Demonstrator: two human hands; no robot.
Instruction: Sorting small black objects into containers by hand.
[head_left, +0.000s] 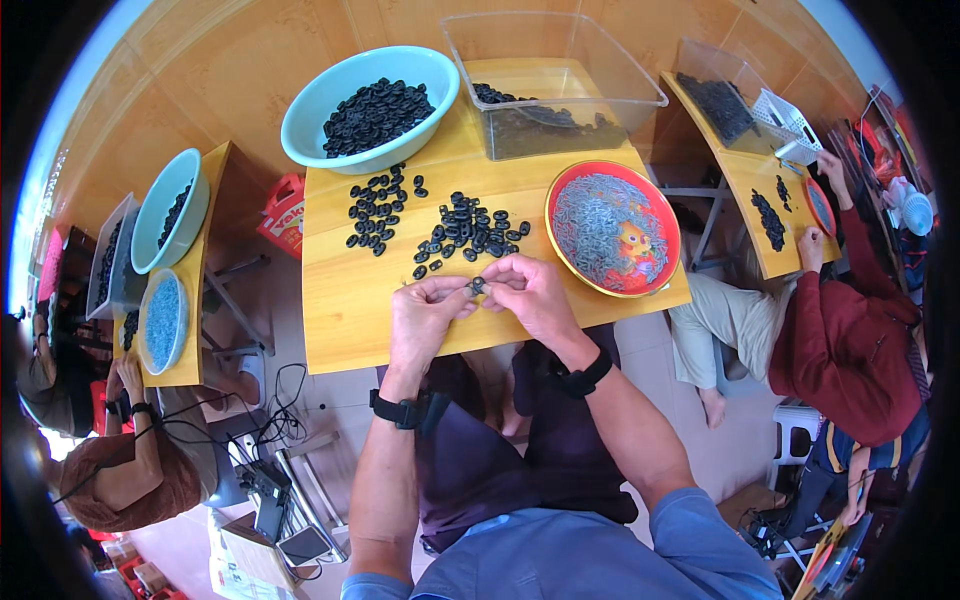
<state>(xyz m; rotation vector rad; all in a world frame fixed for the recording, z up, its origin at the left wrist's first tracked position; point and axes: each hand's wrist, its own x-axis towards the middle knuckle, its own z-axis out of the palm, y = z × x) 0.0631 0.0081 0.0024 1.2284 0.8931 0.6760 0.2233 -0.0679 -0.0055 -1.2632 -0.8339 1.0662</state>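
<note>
My left hand point(425, 318) and my right hand point(535, 295) meet over the near edge of a small wooden table point(340, 300). Together they pinch one small black ring-shaped part point(477, 286) between the fingertips. Just beyond the hands lies a loose heap of the same black rings point(468, 232), and a second scatter of black rings point(377, 212) lies to its left. A red plate point(612, 228) filled with small grey metal pieces sits to the right of my right hand.
A light-blue bowl point(368, 108) of black rings and a clear plastic bin point(550, 85) stand at the table's far side. Persons sit at similar tables on the left point(165, 290) and right point(760, 190). Cables and boxes lie on the floor at lower left point(270, 470).
</note>
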